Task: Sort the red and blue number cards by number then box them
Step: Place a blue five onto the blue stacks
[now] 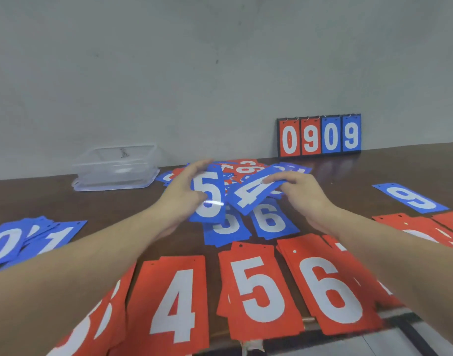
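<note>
A blue 5 card (208,195) is held upright in the left hand (184,191), thumb across its face and fingers curled behind its top edge, while a blue 4 card (253,192) is pinched, tilted, by the fingers of the right hand (301,192); the two cards overlap between the hands above a dark brown bench (348,173). Directly beneath the hands, blue stacks showing a partly hidden digit (226,227) and a 6 (270,219) are laid side by side. Nearer the person, red stacks of 4 (175,304), 5 (258,286) and 6 (330,289) are lined up in a row. Beyond the hands, a jumbled pile of unsorted cards (246,167) is spread out. To the far left of the left hand, blue 0 and 1 stacks (27,242) are seen; right of the right hand, a single blue 9 card (410,197) lies flat. A clear plastic box (117,167) is set beyond the left hand, and a flip scoreboard (319,136) reading 0909 is propped against the wall.
</note>
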